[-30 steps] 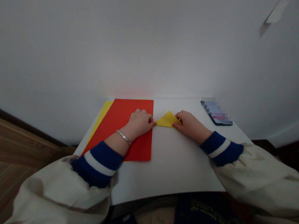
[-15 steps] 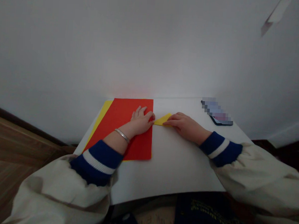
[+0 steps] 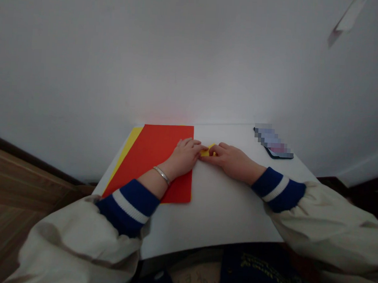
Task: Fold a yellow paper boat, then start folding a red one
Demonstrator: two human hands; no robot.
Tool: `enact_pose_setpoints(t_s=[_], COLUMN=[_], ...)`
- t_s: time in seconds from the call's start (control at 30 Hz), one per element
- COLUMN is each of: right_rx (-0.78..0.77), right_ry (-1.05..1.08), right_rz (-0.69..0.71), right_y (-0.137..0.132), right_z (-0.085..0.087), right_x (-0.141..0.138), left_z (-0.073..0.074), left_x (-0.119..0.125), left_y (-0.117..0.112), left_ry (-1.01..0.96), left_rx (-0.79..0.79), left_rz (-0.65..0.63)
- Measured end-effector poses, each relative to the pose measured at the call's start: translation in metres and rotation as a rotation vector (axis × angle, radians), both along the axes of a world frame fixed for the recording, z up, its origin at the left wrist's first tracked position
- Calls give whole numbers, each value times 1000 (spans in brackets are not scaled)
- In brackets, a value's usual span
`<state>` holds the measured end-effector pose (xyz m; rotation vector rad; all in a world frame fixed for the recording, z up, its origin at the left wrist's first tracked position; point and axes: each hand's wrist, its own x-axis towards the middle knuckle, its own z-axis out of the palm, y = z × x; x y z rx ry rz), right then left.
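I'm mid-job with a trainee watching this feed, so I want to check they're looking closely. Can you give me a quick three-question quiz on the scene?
1. Multiple choice: on which wrist does a silver bracelet show?
A) left
B) right
C) both

2. True or false: the red sheet lies over a yellow sheet.

3. Fill in the blank: the left hand and the right hand come together at a small piece of ____ paper.

Key:
1. A, left.
2. True; yellow shows along the red sheet's left side.
3. Yellow.
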<state>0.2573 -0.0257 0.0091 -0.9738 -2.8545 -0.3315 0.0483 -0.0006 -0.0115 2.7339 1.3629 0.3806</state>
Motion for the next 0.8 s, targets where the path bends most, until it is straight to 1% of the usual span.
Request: enact_pose_setpoints(t_s=[0.1,0.27,0.47,0.67,0.73,0.8], right_rx=[-24,-77,-156,-171,-185,-160], right_ry=[17,84,208,261,308,339], right_rz=[14,15,-13,6,-44,-153], right_y=[1,3,4,-1,-3,-6], right_z=[0,-2,-1,0,1,2], right_x=[0,3,6,8,9,9], left_z=[-1,-1,-1,-6,-7,-7], left_x=[-1,-5,-8,-14,-15,-15], left_y=[1,3,4,7,7,6], left_ry=[36,64,74,81,73,59], left_rx=[-22,-59,-121,-113,-104,-91], left_rz=[57,63,131,102,87,70])
